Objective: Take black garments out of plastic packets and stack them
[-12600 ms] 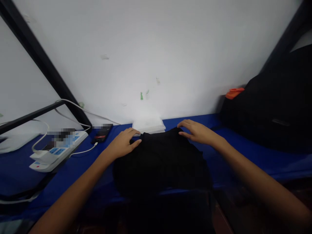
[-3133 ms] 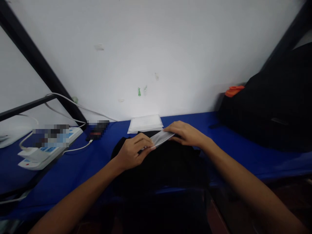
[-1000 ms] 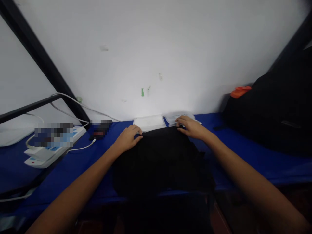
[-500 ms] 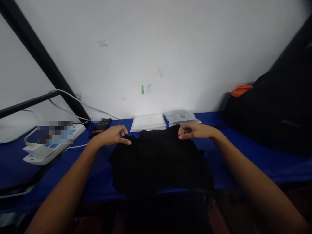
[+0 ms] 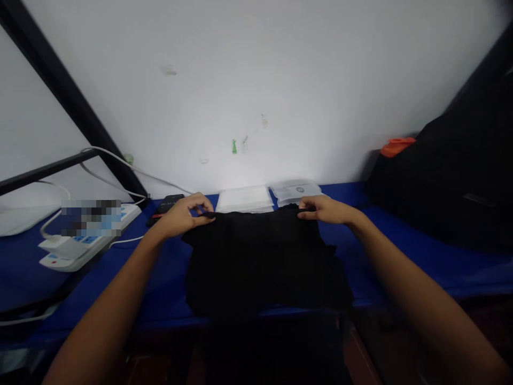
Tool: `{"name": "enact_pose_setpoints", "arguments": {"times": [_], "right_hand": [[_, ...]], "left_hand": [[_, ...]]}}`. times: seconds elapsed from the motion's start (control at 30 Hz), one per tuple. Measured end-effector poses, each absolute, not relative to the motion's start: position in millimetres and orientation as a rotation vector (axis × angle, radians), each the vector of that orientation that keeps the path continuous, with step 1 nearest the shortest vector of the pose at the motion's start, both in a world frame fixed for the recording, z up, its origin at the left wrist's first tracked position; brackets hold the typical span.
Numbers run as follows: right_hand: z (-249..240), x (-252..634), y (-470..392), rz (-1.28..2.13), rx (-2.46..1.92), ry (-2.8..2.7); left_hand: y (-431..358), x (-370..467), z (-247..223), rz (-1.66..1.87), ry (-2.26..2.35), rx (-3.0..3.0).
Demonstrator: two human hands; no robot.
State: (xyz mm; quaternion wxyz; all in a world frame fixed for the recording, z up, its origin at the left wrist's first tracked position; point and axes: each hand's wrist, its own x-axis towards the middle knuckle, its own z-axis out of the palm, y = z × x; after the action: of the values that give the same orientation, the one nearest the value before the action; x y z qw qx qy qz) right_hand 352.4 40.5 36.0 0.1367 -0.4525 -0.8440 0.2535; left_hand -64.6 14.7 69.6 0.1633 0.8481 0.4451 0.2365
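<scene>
A black cloth [image 5: 260, 262] lies spread on the blue surface in the middle, its lower part merging with the dark area at the near edge. My left hand [image 5: 190, 214] pinches its far left corner between thumb and fingers. At the far right corner, my right hand [image 5: 323, 209] grips the fabric in the same way. The far edge of the cloth runs nearly straight between both hands.
White packets [image 5: 245, 198] and a clear plastic packet [image 5: 298, 191] lie by the wall. On the left are a phone [image 5: 168, 204], a white power strip [image 5: 94, 235] and cables. A large black bag [image 5: 444, 182] with an orange item [image 5: 396, 146] stands right.
My left hand has risen slightly and closed on the cloth's corner, pulling the far edge straighter. My right hand has shifted a little right and up with its corner.
</scene>
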Motion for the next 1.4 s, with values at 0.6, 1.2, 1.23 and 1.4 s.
{"name": "enact_pose_setpoints", "arguments": {"times": [0.6, 1.2, 1.23, 1.4], "right_hand": [[20, 354, 52, 0.774, -1.346, -2.424], [27, 339, 39, 0.773, -1.274, -2.342], [27, 339, 38, 0.778, -1.261, -2.350], [24, 337, 38, 0.795, -1.246, -2.357]], "left_hand": [[8, -62, 65, -0.105, 1.487, 2.223], [17, -27, 26, 1.156, 1.463, 2.536], [10, -18, 25, 0.895, 1.334, 2.678], [-3, -6, 25, 0.443, 1.170, 2.713]]}}
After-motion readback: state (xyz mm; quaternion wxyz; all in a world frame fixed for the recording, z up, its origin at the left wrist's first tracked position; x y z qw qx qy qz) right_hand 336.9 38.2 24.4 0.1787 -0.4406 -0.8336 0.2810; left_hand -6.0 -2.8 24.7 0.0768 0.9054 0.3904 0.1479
